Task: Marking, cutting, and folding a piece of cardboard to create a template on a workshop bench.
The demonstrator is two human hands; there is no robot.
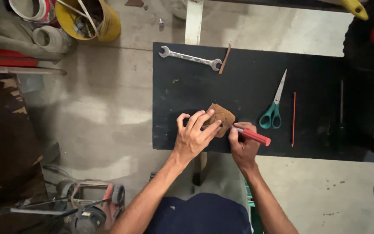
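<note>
On a black table point(247, 65) over bare concrete floor point(109, 112), the left hand point(194, 135) presses flat a brown leather piece point(222, 116); the right hand point(241, 145) pinches a red marker point(254, 136) beside it, left of green-handled scissors point(273, 108).

Brown leather scrap and red marker on the black board

The small tan-brown leather piece point(221, 118) lies flat near the board's near edge, roughly four-sided with rounded corners, partly covered on its left. The red marker point(253, 135) slants just to its right, tip touching the scrap's right edge, barrel angled away to the right.
</note>
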